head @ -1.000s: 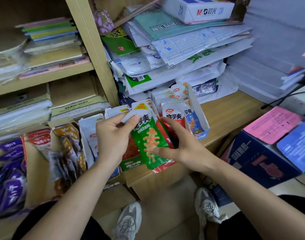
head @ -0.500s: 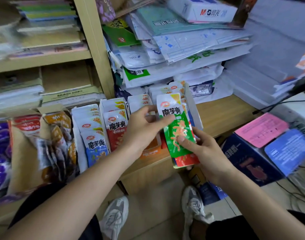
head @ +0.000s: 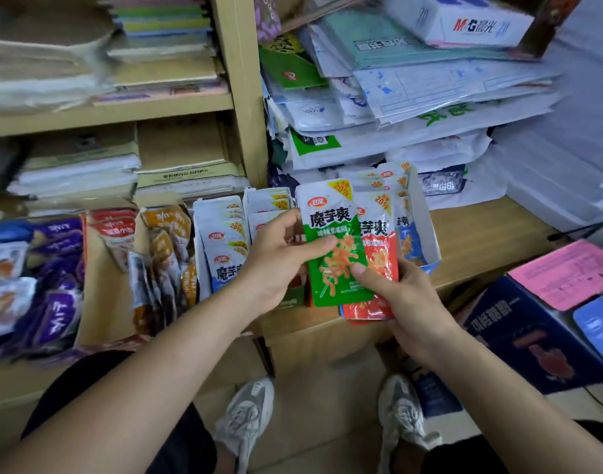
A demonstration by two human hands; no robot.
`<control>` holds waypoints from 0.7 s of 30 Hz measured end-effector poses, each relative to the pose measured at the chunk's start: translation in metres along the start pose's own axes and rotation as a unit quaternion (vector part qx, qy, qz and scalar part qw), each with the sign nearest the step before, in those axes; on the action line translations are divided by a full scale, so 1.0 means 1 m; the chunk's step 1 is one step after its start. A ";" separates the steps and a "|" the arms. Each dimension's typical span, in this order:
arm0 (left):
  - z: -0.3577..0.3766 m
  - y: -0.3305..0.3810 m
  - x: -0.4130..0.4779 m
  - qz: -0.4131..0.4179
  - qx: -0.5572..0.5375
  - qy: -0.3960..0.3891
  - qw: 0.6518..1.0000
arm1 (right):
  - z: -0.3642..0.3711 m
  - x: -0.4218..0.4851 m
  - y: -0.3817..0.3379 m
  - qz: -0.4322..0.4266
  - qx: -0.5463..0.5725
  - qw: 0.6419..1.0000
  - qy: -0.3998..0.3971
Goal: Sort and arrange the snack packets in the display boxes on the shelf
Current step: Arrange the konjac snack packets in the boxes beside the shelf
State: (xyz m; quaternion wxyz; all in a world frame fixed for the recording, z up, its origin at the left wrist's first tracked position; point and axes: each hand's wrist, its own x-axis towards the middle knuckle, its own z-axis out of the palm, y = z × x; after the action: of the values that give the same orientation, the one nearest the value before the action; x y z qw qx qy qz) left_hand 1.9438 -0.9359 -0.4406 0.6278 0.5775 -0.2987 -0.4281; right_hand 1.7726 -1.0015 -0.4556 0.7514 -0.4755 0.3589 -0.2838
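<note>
Several packets in hand, most of the row already boxed.

We hold a green packet on top of a few red packets over the front edge of the shelf. Our left hand pinches the green one, thumb across its face, while our right hand grips the little stack from below, thumb on the front. We judge the job well along: blue packets stand upright in rows and the white display box at the right holds more, but these colours are unsorted and the purple packets toward the left end lie in a heap. The packets are flat, glossy, crinkly foil pouches; the boxes are thin card with open tops.
</note>
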 end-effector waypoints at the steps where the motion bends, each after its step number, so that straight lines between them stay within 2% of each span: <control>1: -0.004 0.001 0.001 0.013 0.021 -0.002 1.000 | 0.004 0.003 0.000 0.000 0.005 1.000 0.000; 3: -0.018 0.005 0.005 0.062 0.094 0.008 0.994 | 0.011 0.008 -0.003 -0.002 0.022 1.000 -0.002; 5: -0.040 0.011 0.013 0.146 0.197 0.049 0.968 | 0.015 0.013 -0.007 -0.011 0.031 0.999 0.007; 6: -0.053 0.014 0.018 0.197 0.292 0.081 0.932 | 0.016 0.015 -0.009 -0.019 0.029 0.999 0.015; 8: -0.076 0.014 0.026 0.268 0.530 0.126 0.795 | 0.017 0.018 -0.009 -0.032 0.021 0.999 0.035; 9: -0.083 0.013 0.028 0.271 0.610 0.124 0.734 | 0.017 0.020 -0.008 -0.036 0.017 0.998 0.046; 10: -0.087 0.010 0.029 0.256 0.662 0.107 0.697 | 0.017 0.022 -0.007 -0.038 0.013 0.998 0.057; 12: -0.087 0.003 0.031 0.214 0.712 0.070 0.665 | 0.016 0.025 -0.004 -0.035 0.004 0.997 0.071; 13: -0.086 0.001 0.031 0.207 0.720 0.061 0.660 | 0.016 0.026 -0.003 -0.032 0.001 0.997 0.074; 15: -0.087 0.004 0.032 0.222 0.698 0.070 0.678 | 0.014 0.028 -0.001 -0.025 0.002 0.997 0.074; 18: -0.091 0.011 0.029 0.258 0.622 0.066 0.737 | 0.010 0.029 -0.002 -0.015 0.021 0.997 0.071; 21: -0.098 0.015 0.023 0.260 0.543 0.051 0.797 | 0.007 0.029 -0.005 -0.011 0.037 0.996 0.075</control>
State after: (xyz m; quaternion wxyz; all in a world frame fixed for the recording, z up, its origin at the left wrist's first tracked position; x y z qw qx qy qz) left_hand 2.0421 -0.9103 -0.4440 0.3130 0.7455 -0.5883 0.0138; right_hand 1.7950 -1.0221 -0.4570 0.7366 -0.4283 0.3982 -0.3397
